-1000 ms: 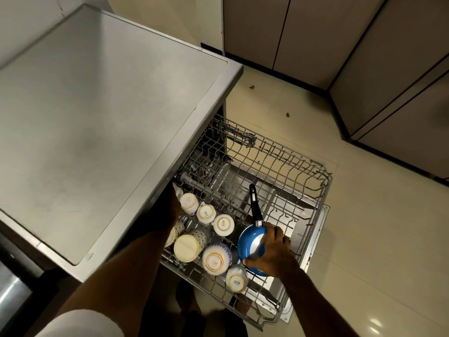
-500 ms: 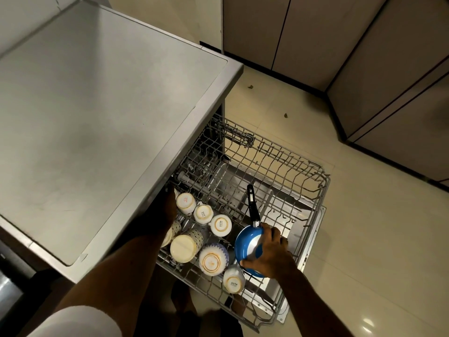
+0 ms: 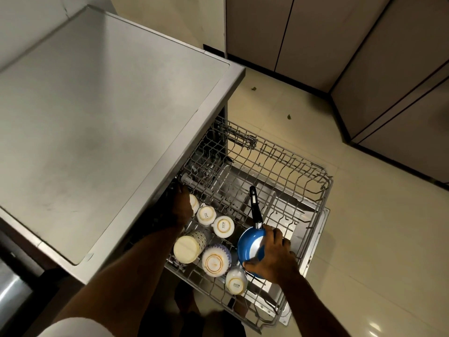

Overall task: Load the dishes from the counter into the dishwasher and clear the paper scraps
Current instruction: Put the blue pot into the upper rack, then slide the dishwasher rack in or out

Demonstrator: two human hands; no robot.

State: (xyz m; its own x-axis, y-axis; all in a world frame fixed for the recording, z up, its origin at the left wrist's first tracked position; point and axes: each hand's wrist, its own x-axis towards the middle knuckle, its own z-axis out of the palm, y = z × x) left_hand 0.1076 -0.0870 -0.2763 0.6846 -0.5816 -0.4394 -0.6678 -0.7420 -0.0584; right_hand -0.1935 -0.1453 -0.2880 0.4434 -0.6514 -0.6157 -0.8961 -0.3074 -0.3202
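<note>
A wire dishwasher rack (image 3: pixel 313 181) is pulled out over the floor. Several upturned white cups (image 3: pixel 223 226) and a patterned bowl (image 3: pixel 216 260) stand in its near left part. My right hand (image 3: pixel 272 257) grips the rim of a small blue pan (image 3: pixel 250 248), which stands on edge in the rack with its black handle (image 3: pixel 255 205) pointing away from me. My left hand (image 3: pixel 181 206) reaches under the counter edge at the rack's left side, touching a white cup there; its fingers are in shadow.
A grey counter top (image 3: pixel 97 117) fills the left half of the view and overhangs the rack. Beige floor tiles (image 3: pixel 376 239) lie to the right, with two small dark scraps (image 3: pixel 289 116) near the cabinet doors (image 3: pixel 315 37) at the back.
Both hands stay where they were. The pan and my right hand shifted very slightly within the rack; the camera moved a little.
</note>
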